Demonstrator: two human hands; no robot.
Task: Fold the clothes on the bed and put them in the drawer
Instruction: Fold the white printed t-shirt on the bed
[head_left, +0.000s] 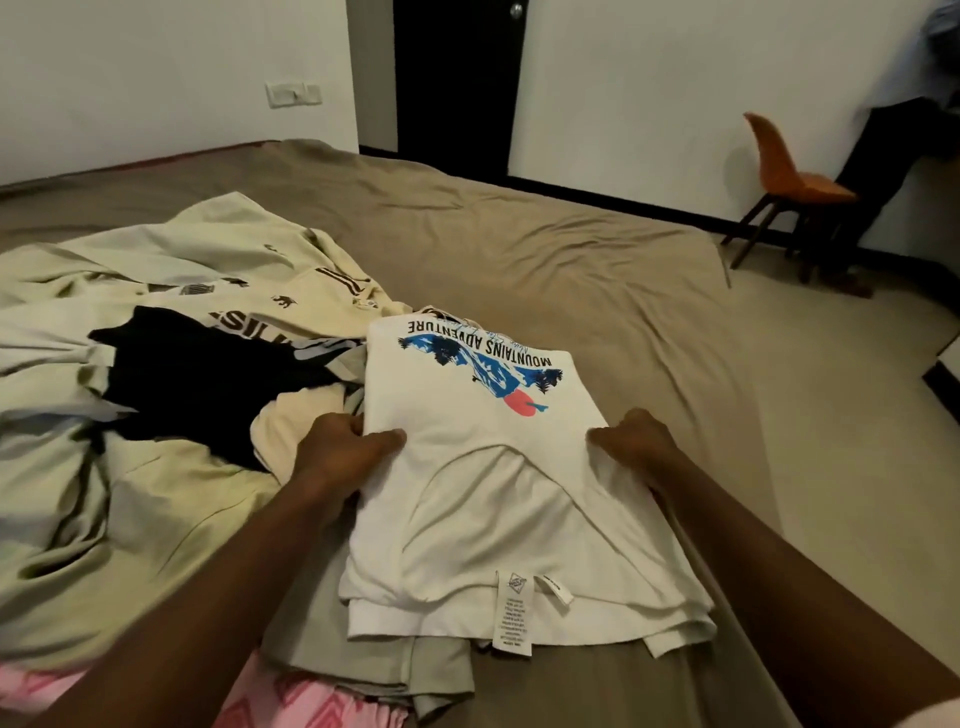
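On bed, shirt lying half-folded; left hand, right hand pinching its opposite edges. Advising: keeping edges aligned, tension even, while folding over.

A home bedroom: a brown-sheeted bed fills the view, clothes lie heaped at nine o'clock, a dark door stands at twelve, an orange chair at two.
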